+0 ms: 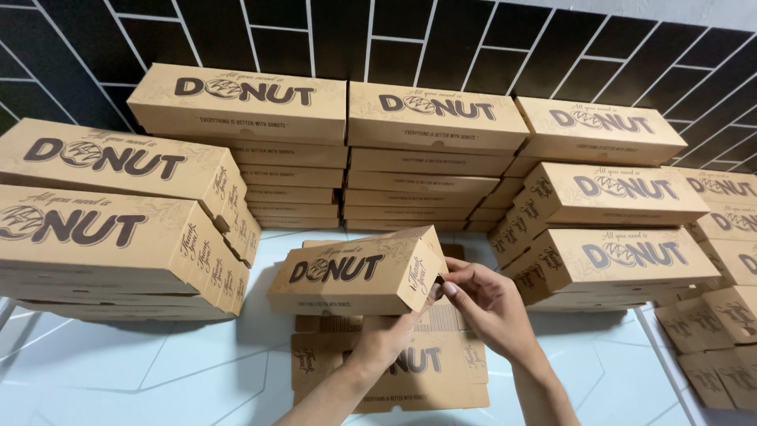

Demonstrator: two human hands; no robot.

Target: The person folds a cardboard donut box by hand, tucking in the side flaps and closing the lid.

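Note:
I hold a long brown cardboard box with dark lettering up over the table's middle. My left hand grips it from below near its right end. My right hand pinches the flap at that same right end, fingers curled against the end panel. Under the box lie flat, unfolded box blanks of the same brown card.
Stacks of identical folded boxes ring the spot: a tall pile at left, two piles at the back, more at right. Flat blanks lie at far right. A pale table and a dark tiled wall are behind.

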